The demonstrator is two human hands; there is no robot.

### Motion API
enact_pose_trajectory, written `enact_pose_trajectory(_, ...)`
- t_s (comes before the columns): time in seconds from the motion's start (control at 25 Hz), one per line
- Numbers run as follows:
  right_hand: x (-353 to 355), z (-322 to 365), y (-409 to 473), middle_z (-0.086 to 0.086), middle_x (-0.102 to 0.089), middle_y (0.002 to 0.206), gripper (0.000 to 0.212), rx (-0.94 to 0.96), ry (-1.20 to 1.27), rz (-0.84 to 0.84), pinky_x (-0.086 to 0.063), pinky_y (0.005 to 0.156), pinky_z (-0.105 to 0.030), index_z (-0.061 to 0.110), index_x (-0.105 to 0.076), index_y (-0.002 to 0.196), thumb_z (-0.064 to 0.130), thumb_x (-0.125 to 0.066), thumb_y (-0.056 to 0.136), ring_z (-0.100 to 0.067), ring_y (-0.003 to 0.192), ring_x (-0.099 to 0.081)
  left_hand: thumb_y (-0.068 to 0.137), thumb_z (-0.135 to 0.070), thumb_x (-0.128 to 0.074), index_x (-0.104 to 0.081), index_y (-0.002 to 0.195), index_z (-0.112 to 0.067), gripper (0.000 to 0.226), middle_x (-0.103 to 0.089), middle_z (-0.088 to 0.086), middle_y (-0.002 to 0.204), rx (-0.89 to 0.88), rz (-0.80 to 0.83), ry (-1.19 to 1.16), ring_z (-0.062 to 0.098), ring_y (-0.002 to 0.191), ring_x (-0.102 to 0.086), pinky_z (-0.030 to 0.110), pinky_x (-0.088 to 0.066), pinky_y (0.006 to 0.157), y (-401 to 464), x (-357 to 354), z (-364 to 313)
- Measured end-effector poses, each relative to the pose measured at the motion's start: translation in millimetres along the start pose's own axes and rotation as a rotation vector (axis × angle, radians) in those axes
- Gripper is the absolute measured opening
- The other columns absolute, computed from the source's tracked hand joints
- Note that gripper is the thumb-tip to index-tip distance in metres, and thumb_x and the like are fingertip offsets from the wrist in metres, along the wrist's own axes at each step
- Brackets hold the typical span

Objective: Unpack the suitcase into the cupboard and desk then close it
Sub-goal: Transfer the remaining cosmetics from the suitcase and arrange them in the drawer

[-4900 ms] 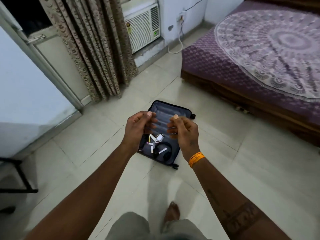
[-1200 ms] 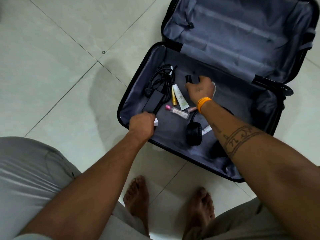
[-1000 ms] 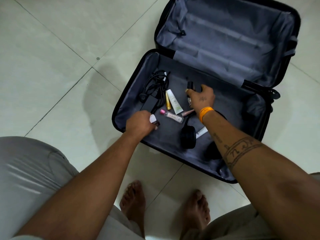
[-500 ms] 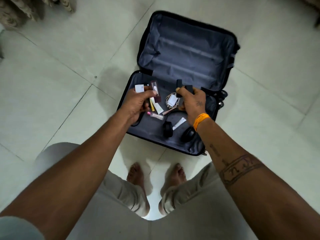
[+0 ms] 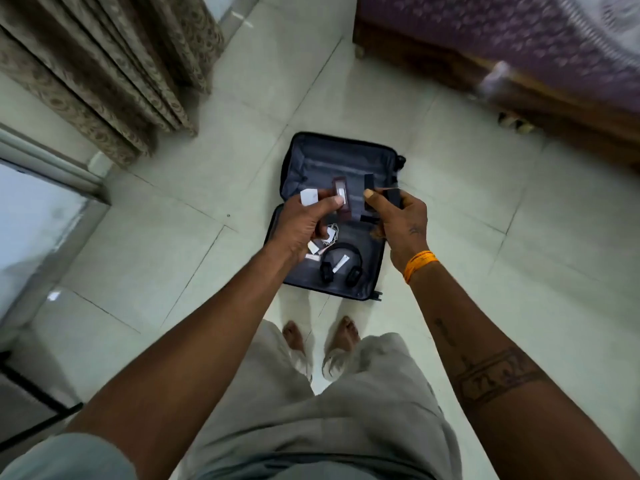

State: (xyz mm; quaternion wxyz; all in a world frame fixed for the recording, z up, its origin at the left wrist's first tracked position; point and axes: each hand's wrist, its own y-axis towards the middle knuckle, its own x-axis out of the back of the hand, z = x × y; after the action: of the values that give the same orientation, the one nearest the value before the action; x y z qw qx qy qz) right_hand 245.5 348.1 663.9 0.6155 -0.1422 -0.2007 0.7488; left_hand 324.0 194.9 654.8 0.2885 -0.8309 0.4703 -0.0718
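Observation:
A black suitcase (image 5: 375, 271) lies open flat on the tiled floor, its grey lining showing. Black headphones (image 5: 341, 266), a white cable and charger (image 5: 330, 233) and small white tubes rest in its near half. My left hand (image 5: 304, 223) is raised above it, shut on a dark red bottle (image 5: 341, 199) and a small white box (image 5: 309, 196). My right hand (image 5: 398, 220) is raised beside it, shut on two small black items (image 5: 381, 195).
A bed (image 5: 519, 46) with a purple cover and wooden frame stands at the far right. Patterned curtains (image 5: 104, 64) hang at the far left, beside a white door panel (image 5: 31, 216). My bare feet (image 5: 322, 337) stand just short of the suitcase.
I have stood up, so the suitcase looks smaller and farther. Both hands rose out of the suitcase with the items they picked up.

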Motion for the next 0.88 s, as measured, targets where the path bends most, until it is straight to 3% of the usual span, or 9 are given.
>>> enact_pose_trajectory(0.08,17,42,-29,-0.006,-0.074,0.082,0.017,0.03,0.001,-0.015,-0.053,0.05,-0.028,0.012,-0.076,0.094,0.025,-0.084,0.086,-0.024,0.074,-0.07,0.092,-0.019,-0.077,-0.076,0.103,-0.016,0.011,-0.074,-0.003,0.077,-0.021,0.039,0.035,0.013,0.05,-0.045,0.023,-0.042,0.047,-31,-18,-37)
enact_pose_trajectory(0.24,42,104,-80,-0.008,-0.074,0.085,0.025,0.122,0.034,-0.075,-0.052,0.048,-0.024,0.004,-0.075,0.105,0.022,-0.081,0.09,-0.007,0.056,-0.062,0.091,-0.022,-0.079,-0.074,0.112,-0.01,0.025,-0.075,-0.002,0.082,-0.096,0.126,0.1,0.015,0.05,-0.047,0.023,-0.042,0.048,-65,-42,-91)
enact_pose_trajectory(0.4,62,139,-126,-0.012,-0.072,0.087,0.012,0.253,0.081,-0.183,-0.052,0.048,-0.025,0.008,-0.075,0.098,0.019,-0.078,0.092,-0.001,0.049,-0.057,0.093,-0.022,-0.077,-0.073,0.108,-0.01,0.02,-0.077,0.0,0.086,-0.195,0.296,0.169,0.016,0.051,-0.046,0.024,-0.042,0.048,-79,-65,-131)
enact_pose_trajectory(0.68,105,114,-205,-0.004,-0.073,0.078,0.005,0.248,0.209,-0.504,-0.056,0.054,-0.035,0.018,-0.075,0.092,0.022,-0.078,0.091,-0.009,0.046,-0.048,0.093,-0.018,-0.077,-0.072,0.109,-0.008,0.019,-0.077,0.006,0.088,-0.189,0.613,0.261,0.013,0.045,-0.047,0.022,-0.043,0.045,-123,-124,-128)
enact_pose_trajectory(0.88,160,80,-269,0.004,-0.069,0.069,0.002,0.208,0.293,-0.754,-0.056,0.056,-0.035,0.021,-0.075,0.09,0.021,-0.076,0.092,-0.009,0.045,-0.047,0.093,-0.02,-0.076,-0.072,0.102,-0.016,0.01,-0.078,0.005,0.095,-0.124,0.809,0.382,0.017,0.049,-0.048,0.027,-0.048,0.053,-166,-177,-94)
